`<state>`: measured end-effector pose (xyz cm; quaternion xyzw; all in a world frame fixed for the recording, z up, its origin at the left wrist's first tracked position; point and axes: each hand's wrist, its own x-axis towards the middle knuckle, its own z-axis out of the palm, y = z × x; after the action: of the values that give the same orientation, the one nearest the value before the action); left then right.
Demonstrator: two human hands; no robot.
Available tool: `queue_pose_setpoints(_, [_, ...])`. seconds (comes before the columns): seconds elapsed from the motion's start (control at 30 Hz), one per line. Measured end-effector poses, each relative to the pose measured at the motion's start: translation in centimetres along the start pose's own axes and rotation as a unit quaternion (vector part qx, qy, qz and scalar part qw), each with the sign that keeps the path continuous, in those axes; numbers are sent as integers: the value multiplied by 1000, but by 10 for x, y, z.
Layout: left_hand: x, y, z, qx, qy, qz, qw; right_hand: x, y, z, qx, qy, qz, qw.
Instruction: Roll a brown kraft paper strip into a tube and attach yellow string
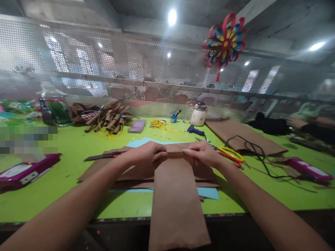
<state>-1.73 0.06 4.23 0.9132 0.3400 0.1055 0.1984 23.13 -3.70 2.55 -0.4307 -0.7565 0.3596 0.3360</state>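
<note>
A long strip of brown kraft paper runs from my hands down over the table's front edge. Its far end is folded over into a narrow band. My left hand pinches the left end of that fold, and my right hand pinches the right end with thumb and fingers. Beneath lie more brown paper sheets on light blue paper. Dark-bladed scissors rest by my left hand. Beyond my right hand are a blue glue gun and yellow and orange scissor handles.
On the green table stand a bundle of rolled brown paper, yellow string, a white jar and a glass jar. Purple boxes flank both sides. A black cord loops at right, near another person's arm.
</note>
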Motion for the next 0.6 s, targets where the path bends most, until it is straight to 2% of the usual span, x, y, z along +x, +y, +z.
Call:
queue_pose_setpoints(0.2, [0,5,-9,-52,-1,-20,998,-1,0,-1,21,-16,16,1000])
queue_pose_setpoints(0.3, [-4,9,-14,-112,4,6,994,1,7,-5,133,-2,18,991])
queue_pose_setpoints(0.43, [-7,15,-16,-223,1,28,974,2,6,-4,309,31,5,950])
queue_pose_setpoints(0.5, [-8,18,-13,-273,-4,26,962,-1,-2,1,326,10,13,945])
queue_pose_setpoints(0.6, [-8,25,-2,-347,-45,37,936,-7,-18,9,289,-71,-15,955])
